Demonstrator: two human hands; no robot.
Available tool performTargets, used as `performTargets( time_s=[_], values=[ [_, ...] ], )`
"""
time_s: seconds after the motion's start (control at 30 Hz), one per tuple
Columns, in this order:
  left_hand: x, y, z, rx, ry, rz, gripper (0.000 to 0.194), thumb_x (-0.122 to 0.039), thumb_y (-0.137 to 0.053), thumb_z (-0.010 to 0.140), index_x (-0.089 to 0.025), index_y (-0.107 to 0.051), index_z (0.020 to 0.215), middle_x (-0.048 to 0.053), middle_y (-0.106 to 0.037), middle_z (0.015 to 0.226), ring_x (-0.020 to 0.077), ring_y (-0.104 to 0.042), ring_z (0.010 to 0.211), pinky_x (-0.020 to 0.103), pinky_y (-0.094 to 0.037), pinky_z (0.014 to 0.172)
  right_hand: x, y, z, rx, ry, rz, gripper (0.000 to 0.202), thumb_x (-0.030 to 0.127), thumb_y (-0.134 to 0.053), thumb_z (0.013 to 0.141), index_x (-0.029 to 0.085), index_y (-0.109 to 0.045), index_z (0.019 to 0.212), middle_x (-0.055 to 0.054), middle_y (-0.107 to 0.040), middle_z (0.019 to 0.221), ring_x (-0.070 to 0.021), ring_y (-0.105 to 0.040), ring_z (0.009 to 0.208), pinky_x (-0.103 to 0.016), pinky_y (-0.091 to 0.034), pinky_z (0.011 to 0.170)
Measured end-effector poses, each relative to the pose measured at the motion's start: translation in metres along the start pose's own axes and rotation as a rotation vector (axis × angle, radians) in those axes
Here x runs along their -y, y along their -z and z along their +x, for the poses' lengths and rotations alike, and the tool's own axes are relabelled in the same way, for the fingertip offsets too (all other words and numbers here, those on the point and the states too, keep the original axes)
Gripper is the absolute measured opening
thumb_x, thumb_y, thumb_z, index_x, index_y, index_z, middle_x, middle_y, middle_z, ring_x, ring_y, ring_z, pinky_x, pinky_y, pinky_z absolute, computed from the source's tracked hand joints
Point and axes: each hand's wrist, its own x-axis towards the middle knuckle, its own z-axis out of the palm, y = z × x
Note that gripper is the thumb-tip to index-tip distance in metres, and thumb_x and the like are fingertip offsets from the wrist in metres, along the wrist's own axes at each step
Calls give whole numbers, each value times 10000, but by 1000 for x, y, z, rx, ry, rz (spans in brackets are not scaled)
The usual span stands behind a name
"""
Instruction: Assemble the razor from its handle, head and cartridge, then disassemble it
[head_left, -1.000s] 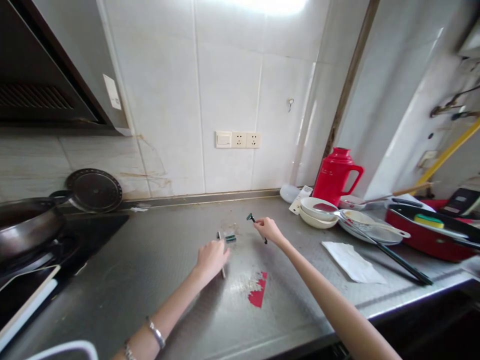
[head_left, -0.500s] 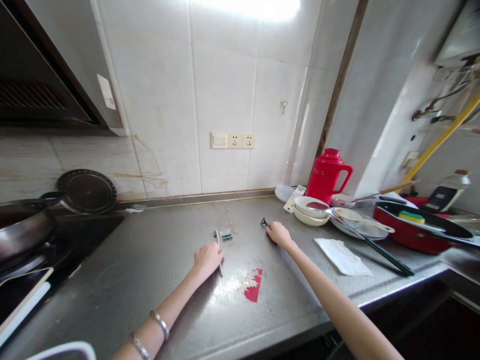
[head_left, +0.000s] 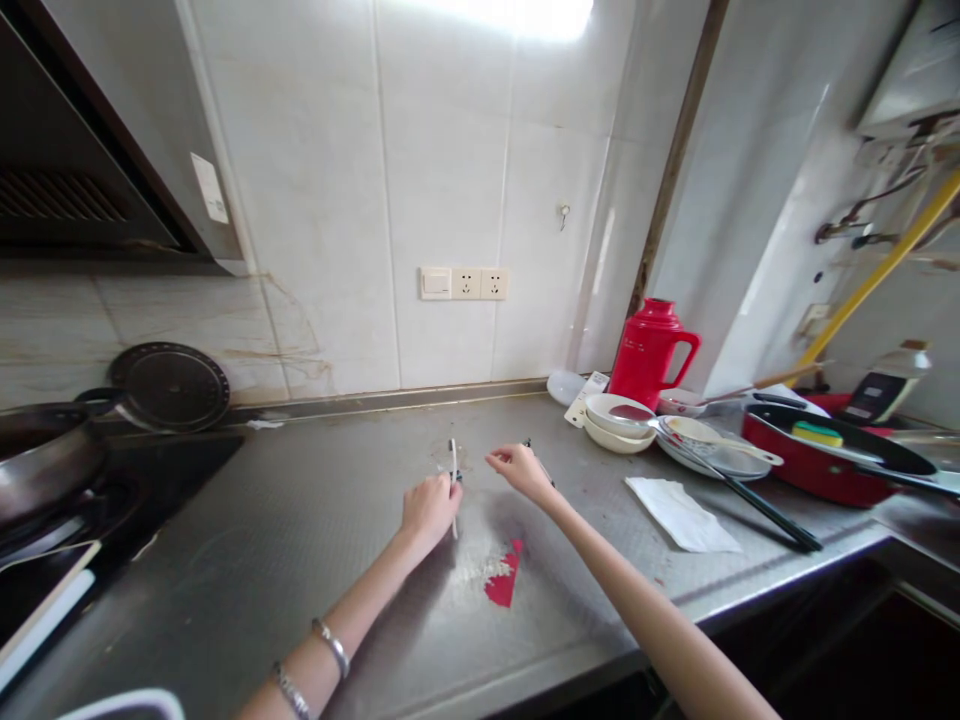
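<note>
White curved rim [head_left: 127, 703], bottom left corner, cut off by edge. Two silver bracelets [head_left: 332, 648] on left wrist. Torn red sticker [head_left: 504, 577] on steel countertop [head_left: 315, 520], ragged left edge with pale residue next to it. Left hand [head_left: 431, 512] above and left of sticker, fingers closed around white toothbrush [head_left: 453, 458], brush head pointing toward wall, handle end showing below the fist. Small dark item [head_left: 459, 478] just beside that hand, mostly hidden. Right hand [head_left: 523, 470] near it, apart from left, fingers loosely bent, nothing seen in grip; can't tell if fingertips meet. Dark razor [head_left: 551, 480] just beyond right hand, partly covered by it; contact unclear. Right side: white tissue [head_left: 682, 515] flat on counter, then dark-handled ladle [head_left: 772, 513], red pan [head_left: 814, 478] with yellow-green sponge [head_left: 817, 434] in it, stacked bowls [head_left: 619, 438], red thermos [head_left: 646, 355] behind them. Left side: steel pot [head_left: 45, 455] on stove, dark perforated disc [head_left: 171, 388] leaning on tiled wall [head_left: 330, 200]. Switch-and-socket panel [head_left: 463, 284] mid-wall, small hook [head_left: 564, 212] up to its right.
</note>
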Motion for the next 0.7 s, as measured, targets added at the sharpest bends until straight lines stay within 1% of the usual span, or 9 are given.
performTargets(
  time_s=[0.1,0.17,0.27,0.37,0.43,0.5,0.6,0.67,0.7],
  values=[
    [-15,2,-3,-11,-48,-2,335,-315,-306,882,-175,-601,959,119,-666,912,220,-627,871,301,-431,731,16,-14,-3,117,-21,232,370,446,-514,770,131,-692,846,-54,-661,637,-124,-573,506,-184,-379,426],
    [-23,1,-5,-18,-78,-1,325,-298,-304,882,-173,-587,982,122,-663,918,230,-627,874,318,-434,733,21,-20,-4,146,-72,334,377,443,-541,745,117,-676,877,-57,-662,656,-119,-568,478,-169,-344,354],
    [-32,-1,-8,-21,-113,-2,305,-286,-316,881,-175,-560,1026,119,-658,934,238,-627,873,333,-436,729,23,-25,-5,133,-128,398,341,379,-564,729,110,-655,917,-49,-656,659,-115,-568,473,-152,-320,308],
    [-37,-3,-10,-31,-137,-12,310,-323,-321,886,-177,-547,1040,110,-654,937,232,-626,870,319,-435,717,19,-23,-4,125,-118,360,253,306,-520,752,113,-653,846,-24,-628,595,-82,-509,402,-144,-312,299],
    [-37,-4,-10,-47,-147,-22,349,-390,-312,886,-173,-556,1010,102,-651,917,225,-623,856,309,-434,707,14,-17,-2,120,-95,252,245,284,-467,780,118,-644,744,-11,-607,563,-59,-457,359,-142,-308,304],
    [-33,-6,-7,-78,-175,-37,359,-428,-327,875,-173,-567,953,90,-643,899,218,-611,855,302,-432,704,5,-5,1,113,-90,131,283,279,-428,802,124,-626,674,-4,-597,552,-50,-440,350,-142,-314,320],
    [-18,-10,2,-163,-250,-67,250,-374,-416,840,-179,-566,889,74,-616,933,209,-560,941,288,-425,740,-16,20,10,83,-119,20,299,289,-417,810,131,-613,648,-1,-586,548,-60,-469,387,-145,-328,357],
    [-6,-13,11,-201,-277,-81,200,-323,-470,807,-176,-563,907,76,-594,974,204,-528,979,291,-408,807,-34,37,17,58,-146,-50,307,284,-407,815,131,-604,635,-7,-583,549,-77,-503,432,-152,-335,390],
    [1,-14,16,-208,-283,-89,207,-306,-491,789,-172,-560,931,81,-584,994,206,-518,992,296,-397,837,-45,44,21,50,-165,-93,307,273,-406,815,129,-602,628,-14,-583,548,-88,-523,459,-157,-341,413]
  ],
)
